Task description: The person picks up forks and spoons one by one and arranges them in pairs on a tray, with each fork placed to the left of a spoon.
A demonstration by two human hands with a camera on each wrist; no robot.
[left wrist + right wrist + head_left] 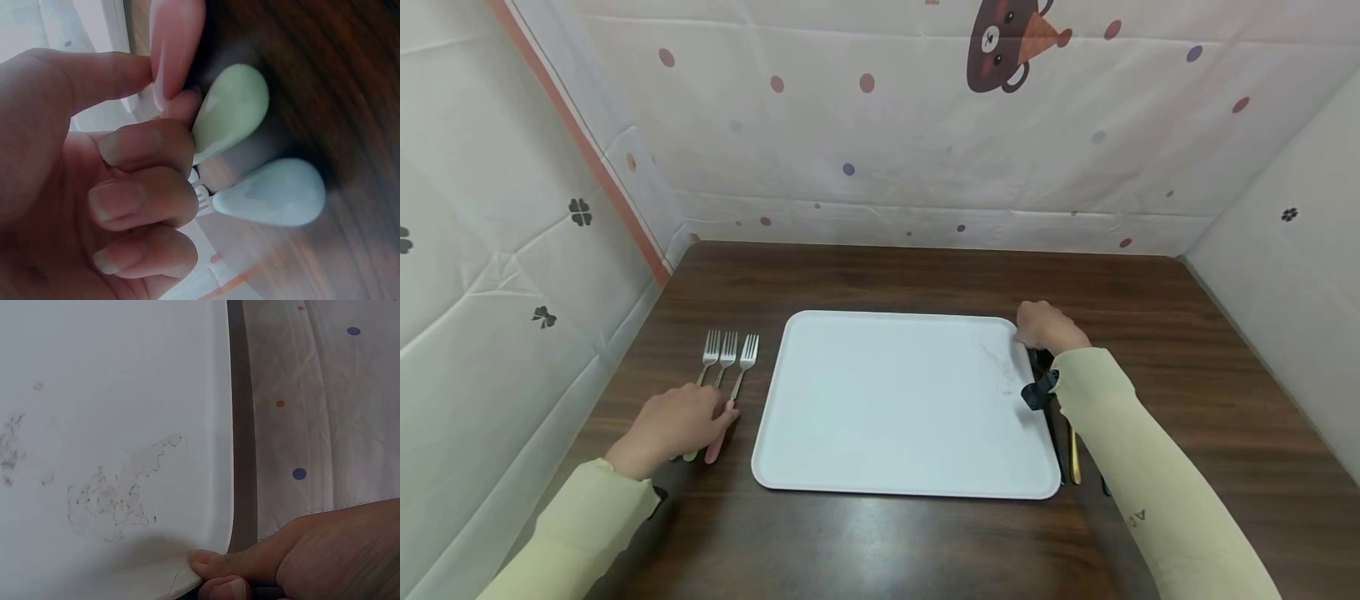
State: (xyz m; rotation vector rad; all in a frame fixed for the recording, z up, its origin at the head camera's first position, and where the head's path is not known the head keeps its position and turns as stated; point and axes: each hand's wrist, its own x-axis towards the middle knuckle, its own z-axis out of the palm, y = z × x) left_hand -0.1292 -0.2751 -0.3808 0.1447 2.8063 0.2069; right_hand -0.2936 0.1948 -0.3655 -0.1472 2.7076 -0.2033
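On the brown tabletop point(880, 546), I'm seeing the white tray point(902, 400) lying between both hands, three forks to its left. Left hand point(673, 421) is pinching the pink-handled fork point(178, 47), the one nearest the tray, between thumb and index; green-handled fork point(234, 109) and pale-blue-handled fork point(275, 194) are lying further left. Handles are facing the person, probably for easy reach. Right hand point(1051, 327) is gripping the tray's far right corner, thumb over the rim; I'm reading that as steadying. Gold handle point(1075, 458) is lying just off the tray's right edge; forearm's hiding the rest.
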